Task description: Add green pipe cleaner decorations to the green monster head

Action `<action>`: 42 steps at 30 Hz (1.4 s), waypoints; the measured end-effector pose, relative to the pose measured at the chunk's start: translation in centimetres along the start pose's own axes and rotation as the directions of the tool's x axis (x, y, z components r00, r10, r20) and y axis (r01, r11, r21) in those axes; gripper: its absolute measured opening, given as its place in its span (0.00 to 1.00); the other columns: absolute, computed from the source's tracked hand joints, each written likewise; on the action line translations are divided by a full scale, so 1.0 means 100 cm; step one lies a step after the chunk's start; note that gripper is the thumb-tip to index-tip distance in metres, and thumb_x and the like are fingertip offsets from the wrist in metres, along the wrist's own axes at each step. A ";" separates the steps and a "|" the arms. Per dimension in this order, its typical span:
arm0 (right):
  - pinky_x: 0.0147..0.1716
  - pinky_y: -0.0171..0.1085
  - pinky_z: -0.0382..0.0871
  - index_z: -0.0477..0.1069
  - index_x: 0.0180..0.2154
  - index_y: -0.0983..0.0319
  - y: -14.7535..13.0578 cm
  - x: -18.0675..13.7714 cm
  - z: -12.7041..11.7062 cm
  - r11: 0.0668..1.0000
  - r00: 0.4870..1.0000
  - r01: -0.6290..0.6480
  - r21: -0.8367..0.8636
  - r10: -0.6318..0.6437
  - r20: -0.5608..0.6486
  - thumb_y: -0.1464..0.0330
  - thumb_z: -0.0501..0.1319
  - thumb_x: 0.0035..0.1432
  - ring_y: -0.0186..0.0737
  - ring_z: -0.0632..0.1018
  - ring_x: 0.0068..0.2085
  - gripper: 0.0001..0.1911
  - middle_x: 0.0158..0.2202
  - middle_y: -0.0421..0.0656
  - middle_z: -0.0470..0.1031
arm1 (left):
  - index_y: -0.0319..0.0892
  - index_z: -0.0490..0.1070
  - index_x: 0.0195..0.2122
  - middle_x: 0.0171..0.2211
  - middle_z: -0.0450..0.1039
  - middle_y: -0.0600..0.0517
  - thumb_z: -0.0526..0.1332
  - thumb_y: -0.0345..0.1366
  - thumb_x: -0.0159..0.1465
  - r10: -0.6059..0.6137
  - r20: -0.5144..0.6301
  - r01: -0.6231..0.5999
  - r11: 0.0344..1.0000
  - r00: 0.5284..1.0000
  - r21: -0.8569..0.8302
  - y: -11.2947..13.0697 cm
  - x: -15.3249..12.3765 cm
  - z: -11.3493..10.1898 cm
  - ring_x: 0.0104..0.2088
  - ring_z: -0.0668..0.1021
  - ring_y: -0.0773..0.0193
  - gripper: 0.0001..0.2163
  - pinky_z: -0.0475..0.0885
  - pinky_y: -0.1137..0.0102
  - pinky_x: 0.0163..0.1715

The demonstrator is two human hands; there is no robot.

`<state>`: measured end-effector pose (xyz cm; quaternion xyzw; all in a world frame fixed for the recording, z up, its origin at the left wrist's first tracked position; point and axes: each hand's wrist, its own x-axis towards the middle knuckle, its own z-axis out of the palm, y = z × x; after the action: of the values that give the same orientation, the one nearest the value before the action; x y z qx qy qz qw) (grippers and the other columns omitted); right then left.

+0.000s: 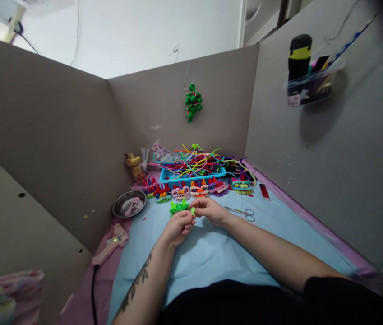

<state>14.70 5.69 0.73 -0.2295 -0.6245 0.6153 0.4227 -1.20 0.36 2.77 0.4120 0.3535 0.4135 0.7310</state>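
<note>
Both my hands meet over the light blue mat (pixel 218 253) and work a bright green pipe-cleaner piece (pixel 179 207). My left hand (pixel 178 227) is closed around its lower side. My right hand (pixel 210 209) pinches its right end with curled fingers. Just beyond them lies a row of several finished multicoloured pipe-cleaner figures (pixel 191 190).
A blue tray (pixel 191 174) heaped with loose pipe cleaners stands at the back. Scissors (pixel 243 211) lie right of my hands; a metal bowl (pixel 129 203) and a pink glue gun (pixel 111 244) lie left. Grey cardboard walls enclose the desk; a green ornament (pixel 193 102) hangs on the back one.
</note>
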 end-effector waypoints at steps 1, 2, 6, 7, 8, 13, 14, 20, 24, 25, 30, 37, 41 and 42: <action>0.25 0.31 0.59 0.70 0.32 0.66 0.001 0.000 0.001 1.000 1.000 -0.001 0.025 0.001 0.025 0.64 0.66 0.43 0.30 0.69 0.23 0.14 0.22 0.38 0.71 | 0.35 0.67 0.26 0.20 0.61 0.56 0.68 0.36 0.46 -0.027 0.011 0.028 1.000 1.000 -0.012 0.000 0.000 0.000 0.15 0.54 0.81 0.12 0.41 0.81 0.12; 0.25 0.31 0.59 0.70 0.30 0.66 0.000 -0.001 0.001 0.999 0.999 0.003 0.040 -0.004 0.038 0.64 0.66 0.44 0.30 0.69 0.24 0.13 0.23 0.39 0.72 | 0.34 0.67 0.26 0.20 0.61 0.56 0.68 0.36 0.46 -0.041 0.019 0.041 0.999 0.999 -0.015 0.000 0.000 0.000 0.15 0.54 0.81 0.13 0.40 0.81 0.12; 0.25 0.31 0.59 0.68 0.27 0.65 -0.004 -0.002 0.004 0.999 0.999 0.041 0.003 -0.041 0.000 0.64 0.64 0.47 0.31 0.69 0.24 0.11 0.22 0.39 0.71 | 0.34 0.68 0.28 0.23 0.65 0.54 0.67 0.41 0.49 0.084 -0.035 -0.082 0.994 0.996 0.066 -0.004 0.002 0.001 0.16 0.60 0.79 0.14 0.44 0.81 0.11; 0.25 0.31 0.59 0.68 0.27 0.65 -0.005 -0.002 0.005 0.999 0.999 0.049 -0.022 -0.050 -0.023 0.64 0.64 0.47 0.30 0.69 0.23 0.11 0.21 0.38 0.70 | 0.35 0.68 0.28 0.24 0.66 0.53 0.67 0.42 0.49 0.131 -0.070 -0.123 0.987 0.989 0.107 -0.005 0.003 0.002 0.16 0.61 0.79 0.15 0.45 0.80 0.11; 0.25 0.31 0.59 0.67 0.26 0.65 -0.006 -0.002 0.005 0.997 0.997 0.055 -0.048 -0.057 -0.047 0.64 0.64 0.47 0.30 0.68 0.23 0.11 0.21 0.37 0.69 | 0.35 0.68 0.28 0.23 0.67 0.53 0.67 0.43 0.48 0.172 -0.106 -0.155 0.977 0.979 0.149 -0.006 0.005 0.002 0.16 0.61 0.78 0.16 0.47 0.80 0.11; 0.23 0.30 0.58 0.71 0.29 0.66 -0.006 -0.001 0.006 0.992 0.994 0.032 -0.119 -0.044 -0.101 0.64 0.62 0.48 0.30 0.67 0.24 0.11 0.22 0.39 0.70 | 0.36 0.67 0.25 0.16 0.62 0.57 0.67 0.45 0.47 0.248 -0.180 -0.206 0.953 0.952 0.220 -0.008 0.008 0.000 0.13 0.58 0.79 0.16 0.47 0.78 0.11; 0.23 0.30 0.58 0.72 0.30 0.66 -0.005 -0.001 0.005 0.993 0.995 0.028 -0.119 -0.039 -0.095 0.64 0.62 0.48 0.30 0.67 0.24 0.11 0.23 0.39 0.71 | 0.36 0.67 0.24 0.16 0.62 0.58 0.67 0.44 0.47 0.241 -0.178 -0.203 0.957 0.954 0.206 -0.007 0.008 -0.001 0.13 0.57 0.79 0.16 0.46 0.79 0.11; 0.24 0.31 0.61 0.74 0.32 0.66 -0.005 -0.001 0.004 0.996 0.998 -0.003 -0.092 -0.003 -0.061 0.66 0.63 0.45 0.30 0.68 0.24 0.11 0.25 0.40 0.73 | 0.35 0.65 0.25 0.19 0.62 0.56 0.67 0.38 0.47 0.119 -0.093 -0.117 0.993 0.989 0.024 -0.001 0.003 0.001 0.15 0.56 0.80 0.13 0.43 0.81 0.11; 0.26 0.32 0.63 0.72 0.33 0.66 -0.006 -0.001 0.009 0.997 0.998 0.016 -0.081 -0.021 -0.056 0.65 0.63 0.45 0.31 0.70 0.25 0.12 0.25 0.40 0.73 | 0.35 0.65 0.25 0.19 0.59 0.57 0.67 0.32 0.45 -0.019 -0.011 0.018 0.995 1.000 -0.094 0.002 0.001 0.000 0.15 0.55 0.81 0.11 0.41 0.83 0.11; 0.27 0.33 0.63 0.72 0.33 0.66 -0.007 -0.001 0.010 0.996 0.998 0.029 -0.080 -0.033 -0.045 0.65 0.64 0.46 0.32 0.70 0.26 0.12 0.26 0.40 0.73 | 0.35 0.65 0.25 0.18 0.59 0.58 0.67 0.30 0.45 -0.044 0.006 0.044 0.992 0.999 -0.116 0.002 0.001 -0.001 0.14 0.54 0.81 0.11 0.41 0.83 0.11; 0.27 0.32 0.62 0.69 0.30 0.65 -0.010 -0.001 0.010 0.996 0.998 0.056 -0.072 -0.054 0.027 0.66 0.61 0.48 0.32 0.71 0.26 0.08 0.25 0.39 0.72 | 0.34 0.66 0.27 0.19 0.59 0.58 0.66 0.31 0.46 -0.070 0.029 0.073 0.989 0.997 -0.128 0.000 0.003 -0.004 0.15 0.55 0.81 0.10 0.42 0.84 0.10; 0.20 0.29 0.56 0.64 0.25 0.64 -0.014 -0.001 0.013 0.977 0.994 0.005 -0.212 -0.028 -0.107 0.70 0.57 0.48 0.28 0.64 0.20 0.04 0.19 0.34 0.63 | 0.36 0.67 0.27 0.17 0.64 0.56 0.65 0.43 0.51 0.288 -0.196 -0.232 0.936 0.938 0.266 -0.010 0.009 0.000 0.14 0.58 0.78 0.14 0.48 0.79 0.12; 0.19 0.29 0.56 0.64 0.25 0.64 -0.015 -0.002 0.014 0.960 0.992 -0.011 -0.279 -0.025 -0.125 0.69 0.56 0.49 0.27 0.63 0.20 0.05 0.18 0.34 0.62 | 0.36 0.68 0.25 0.13 0.60 0.59 0.63 0.47 0.52 0.334 -0.219 -0.242 0.901 0.917 0.360 -0.013 0.011 -0.002 0.12 0.57 0.78 0.16 0.47 0.77 0.12; 0.20 0.29 0.56 0.64 0.26 0.64 -0.015 -0.002 0.014 0.958 0.991 -0.006 -0.287 -0.032 -0.129 0.69 0.57 0.49 0.28 0.64 0.20 0.05 0.19 0.35 0.63 | 0.36 0.68 0.25 0.14 0.60 0.59 0.63 0.47 0.51 0.324 -0.221 -0.241 0.911 0.920 0.334 -0.013 0.011 -0.003 0.12 0.56 0.78 0.16 0.47 0.77 0.12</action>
<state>14.00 4.53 2.30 -0.3245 -0.6791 0.4989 0.4297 -0.59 1.01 1.31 0.5049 0.4450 0.5097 0.5360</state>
